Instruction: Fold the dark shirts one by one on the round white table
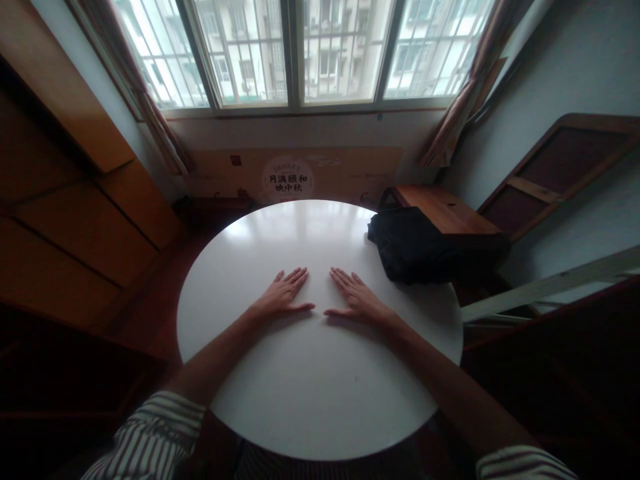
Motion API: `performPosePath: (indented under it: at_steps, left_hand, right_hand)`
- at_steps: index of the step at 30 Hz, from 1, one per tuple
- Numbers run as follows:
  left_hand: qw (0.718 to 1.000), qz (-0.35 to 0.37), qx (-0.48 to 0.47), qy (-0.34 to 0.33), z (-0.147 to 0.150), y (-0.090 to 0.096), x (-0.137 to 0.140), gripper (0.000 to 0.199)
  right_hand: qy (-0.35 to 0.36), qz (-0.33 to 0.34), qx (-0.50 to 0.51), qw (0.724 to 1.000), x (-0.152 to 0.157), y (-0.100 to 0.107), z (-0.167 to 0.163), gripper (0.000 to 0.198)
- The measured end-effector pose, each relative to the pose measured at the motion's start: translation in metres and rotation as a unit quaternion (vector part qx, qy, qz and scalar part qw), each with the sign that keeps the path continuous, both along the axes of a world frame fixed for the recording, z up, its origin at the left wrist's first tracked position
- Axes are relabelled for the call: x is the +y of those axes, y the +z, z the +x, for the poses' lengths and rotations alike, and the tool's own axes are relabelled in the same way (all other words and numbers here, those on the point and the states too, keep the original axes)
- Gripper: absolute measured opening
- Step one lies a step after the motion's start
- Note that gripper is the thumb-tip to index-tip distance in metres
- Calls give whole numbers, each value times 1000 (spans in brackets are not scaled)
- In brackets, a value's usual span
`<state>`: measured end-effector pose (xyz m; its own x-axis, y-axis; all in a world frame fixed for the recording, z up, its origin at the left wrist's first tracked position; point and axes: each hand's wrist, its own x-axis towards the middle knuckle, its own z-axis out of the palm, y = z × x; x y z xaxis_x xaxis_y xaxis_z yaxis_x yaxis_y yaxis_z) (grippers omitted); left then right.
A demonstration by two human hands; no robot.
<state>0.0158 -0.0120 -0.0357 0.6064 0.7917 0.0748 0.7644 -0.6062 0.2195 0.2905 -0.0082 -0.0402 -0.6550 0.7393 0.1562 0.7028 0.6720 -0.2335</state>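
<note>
My left hand [284, 293] lies palm down on a round white table [320, 393], thumb stretched to the right and fingers pointing away from me. Opposite it, my right hand [356, 297] rests flat in the same way, its thumb pointing left. The two thumb tips are a small gap apart, and neither hand holds anything. A folded black cloth [415, 247], perhaps a garment, lies at the table's far right edge, beyond my right hand and apart from it.
Behind the table's right side stands a wooden desk or bench [445, 207]. A printed cardboard panel [350, 170] leans under the barred window [295, 53]. Wooden cabinets [85, 247] line the left. A pale rail [550, 287] runs at the right, below a wooden frame [565, 167].
</note>
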Motion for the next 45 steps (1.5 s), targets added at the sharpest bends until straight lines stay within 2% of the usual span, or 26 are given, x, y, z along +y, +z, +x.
performPosePath:
  at_steps: [5, 21, 45]
  left_hand:
    - [1000, -9, 9, 9, 0, 2, -1, 103]
    - [1000, 1, 7, 1, 0, -4, 0, 105]
    - [1000, 20, 9, -2, 0, -12, 5, 108]
  right_hand:
    - [-2, 6, -18, 1000, -1, -1, 0, 114]
    - [2, 14, -27, 1000, 1, -6, 0, 110]
    - [-10, 4, -57, 998, -1, 1, -3, 112]
